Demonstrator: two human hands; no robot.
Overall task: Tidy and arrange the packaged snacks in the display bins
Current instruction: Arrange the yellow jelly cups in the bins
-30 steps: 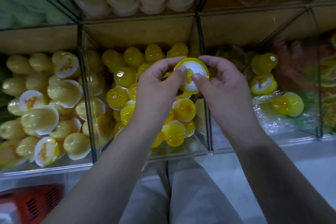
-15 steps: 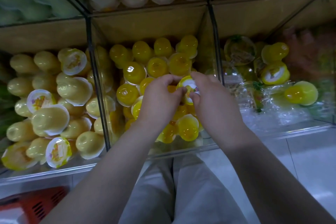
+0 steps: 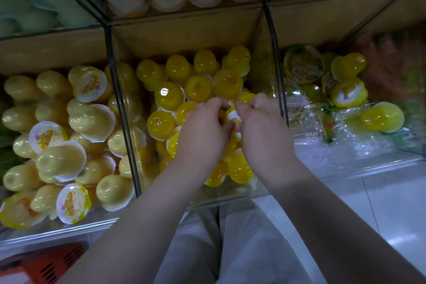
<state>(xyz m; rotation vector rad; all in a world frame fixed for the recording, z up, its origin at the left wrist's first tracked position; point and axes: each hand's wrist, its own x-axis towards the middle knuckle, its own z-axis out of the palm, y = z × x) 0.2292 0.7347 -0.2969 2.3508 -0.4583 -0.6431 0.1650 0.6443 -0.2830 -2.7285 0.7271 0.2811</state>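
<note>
Two hands pinch one jelly cup over the middle bin.
The left bin holds pale cups, the middle bin deep-yellow cups, and the right bin a few cups on crumpled wrap. The left hand and right hand meet above the middle pile, fingers curled, each gripping the same cup's edge. Its white lid faces up; contact with the pile cannot be told.

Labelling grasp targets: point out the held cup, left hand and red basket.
held cup (image 3: 234, 116): head view, white lid.
left hand (image 3: 202, 132): head view, back of hand.
red basket (image 3: 54, 263): head view, slotted wall.
</note>
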